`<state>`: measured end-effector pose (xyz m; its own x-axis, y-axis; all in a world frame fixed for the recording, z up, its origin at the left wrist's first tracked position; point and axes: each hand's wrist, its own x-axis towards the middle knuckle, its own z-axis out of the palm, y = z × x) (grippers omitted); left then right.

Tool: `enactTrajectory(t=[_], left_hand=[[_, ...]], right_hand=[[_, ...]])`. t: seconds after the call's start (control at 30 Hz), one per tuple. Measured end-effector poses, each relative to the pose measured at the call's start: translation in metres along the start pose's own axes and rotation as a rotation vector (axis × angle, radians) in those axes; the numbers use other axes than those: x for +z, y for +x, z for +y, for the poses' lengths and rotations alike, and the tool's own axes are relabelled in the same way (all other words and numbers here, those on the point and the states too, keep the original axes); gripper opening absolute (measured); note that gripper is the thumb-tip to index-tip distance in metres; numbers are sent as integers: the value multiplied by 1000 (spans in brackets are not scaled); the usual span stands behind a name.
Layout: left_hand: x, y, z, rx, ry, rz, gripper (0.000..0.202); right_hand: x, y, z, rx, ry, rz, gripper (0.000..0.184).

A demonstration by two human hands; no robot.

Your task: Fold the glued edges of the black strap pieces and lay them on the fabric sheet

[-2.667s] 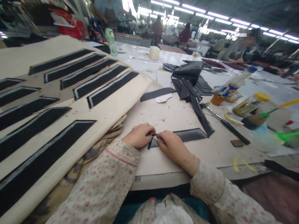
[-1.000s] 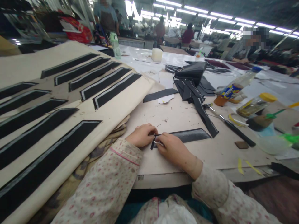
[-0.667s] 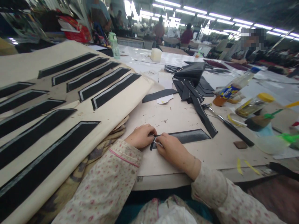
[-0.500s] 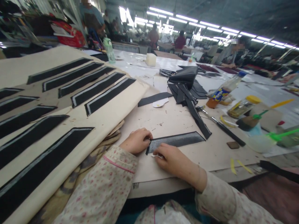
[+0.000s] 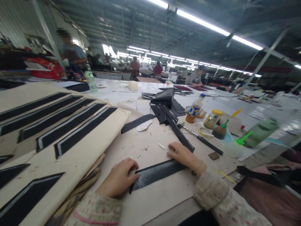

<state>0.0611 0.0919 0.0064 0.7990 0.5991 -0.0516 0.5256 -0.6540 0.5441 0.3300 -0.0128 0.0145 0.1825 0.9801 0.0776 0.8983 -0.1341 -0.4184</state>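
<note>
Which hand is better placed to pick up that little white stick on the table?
Probably the right hand: its fingertips are close beside the white stick, with nothing visible between them. The left hand is farther off, at the left end of the black strip.

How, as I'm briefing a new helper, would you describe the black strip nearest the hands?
Find the pale worktop right of the big cream panel. There, a black strip stretches between the left hand and right hand. Unlike the white-lined strips on the panel, it has a broad grey sheen across its face.
</note>
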Motion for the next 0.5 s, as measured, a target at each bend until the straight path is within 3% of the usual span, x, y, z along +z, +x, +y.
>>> enactTrajectory(t=[0.17, 0.37, 0.43, 0.5], left_hand=[[-1, 0, 4, -37, 24, -8, 17], [-1, 0, -2, 6, -111, -2, 21], [-2, 2, -6, -4, -194, 48, 26], [-4, 5, -9, -57, -258, 190, 33]], right_hand=[[-18, -34, 14, -57, 29, -125, 15], [-27, -39, 8, 52, 170, -219, 9], [-32, -37, 10, 1, 229, -185, 8], [-37, -31, 15, -92, 251, -67, 11]])
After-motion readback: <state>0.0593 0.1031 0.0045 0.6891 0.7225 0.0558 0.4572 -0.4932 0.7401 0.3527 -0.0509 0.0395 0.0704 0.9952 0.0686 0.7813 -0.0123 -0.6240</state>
